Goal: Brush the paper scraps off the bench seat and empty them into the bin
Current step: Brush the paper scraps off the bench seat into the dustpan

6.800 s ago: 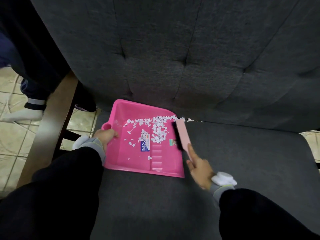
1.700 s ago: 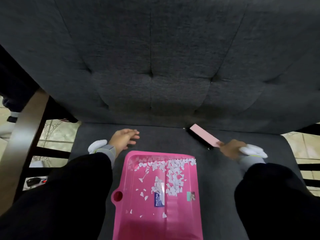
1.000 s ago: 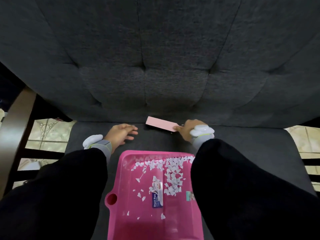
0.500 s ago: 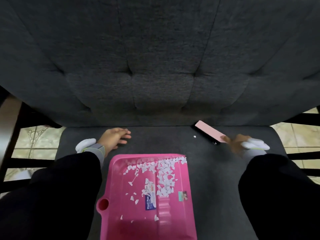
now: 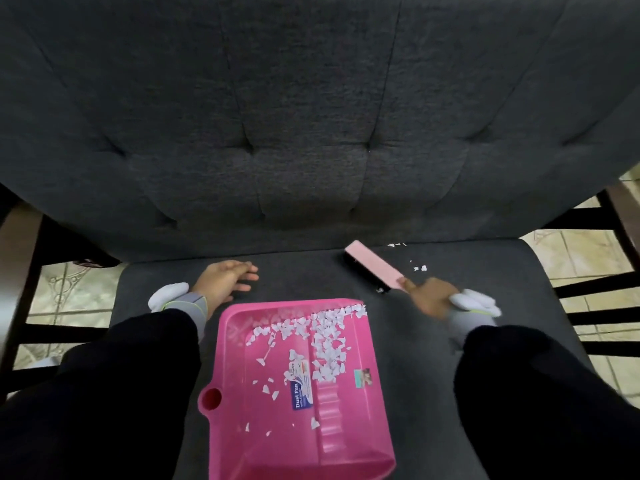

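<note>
A pink dustpan (image 5: 294, 393) lies on the dark grey bench seat (image 5: 485, 271), with several white paper scraps (image 5: 325, 337) gathered at its far end. My right hand (image 5: 429, 297) grips the handle of a pale pink brush (image 5: 372, 268), whose black bristles rest on the seat near the backrest. A few loose scraps (image 5: 420, 268) lie on the seat just right of the brush, and more (image 5: 396, 244) sit at the seat's back crease. My left hand (image 5: 225, 280) rests flat on the seat, left of the pan's far edge, holding nothing.
The tufted grey backrest (image 5: 311, 116) rises behind the seat. Dark wooden frame rails (image 5: 588, 289) and tiled floor (image 5: 571, 251) show on the right. A wooden armrest (image 5: 17, 271) and more tiled floor (image 5: 69, 292) are on the left.
The brush has swung from the middle of the seat's back out to the right. Loose scraps now show to the right of it. My left hand and the dustpan have stayed put.
</note>
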Demonstrator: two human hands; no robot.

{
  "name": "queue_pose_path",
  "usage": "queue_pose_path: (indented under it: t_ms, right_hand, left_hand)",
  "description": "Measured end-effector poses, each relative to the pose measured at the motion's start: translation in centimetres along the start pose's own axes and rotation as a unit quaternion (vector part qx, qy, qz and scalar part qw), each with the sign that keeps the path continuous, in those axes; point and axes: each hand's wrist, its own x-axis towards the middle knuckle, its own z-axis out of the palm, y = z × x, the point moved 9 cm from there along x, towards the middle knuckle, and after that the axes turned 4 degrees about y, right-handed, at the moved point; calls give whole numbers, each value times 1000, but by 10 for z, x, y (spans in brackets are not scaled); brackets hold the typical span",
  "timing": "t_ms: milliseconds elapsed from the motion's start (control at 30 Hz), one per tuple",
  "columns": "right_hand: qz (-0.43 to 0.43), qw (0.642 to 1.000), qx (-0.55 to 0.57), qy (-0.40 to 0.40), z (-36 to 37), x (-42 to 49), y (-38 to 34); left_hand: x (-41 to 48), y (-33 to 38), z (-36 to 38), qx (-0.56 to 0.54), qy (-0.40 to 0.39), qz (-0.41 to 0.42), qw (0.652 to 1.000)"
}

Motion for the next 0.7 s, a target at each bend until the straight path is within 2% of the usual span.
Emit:
queue_pose_path:
  t_ms: [100,200,300,467,600,700]
  right_hand:
    - [-2,1000,-7,4,27,2,-18]
    - [19,999,-29,2,34,13,12]
    - [61,997,6,49,2,4,58]
    - [81,995,7,59,-40,-7,99]
    - [-8,998,-16,62,-54,10,52]
    - [-101,993,-40,35,-51,18,-7]
  left_hand:
    - [-2,-1,-2,0,2,5,1000]
    - [-4,1,-3,1,1,9,1000]
    - [-7,8,-3,1,-3,8,1000]
    - [-20,36,11,2,-16,18,1000]
    - [-23,61,45,-5,-21,31,999]
    - [-20,73,71,-17,-20,38,999]
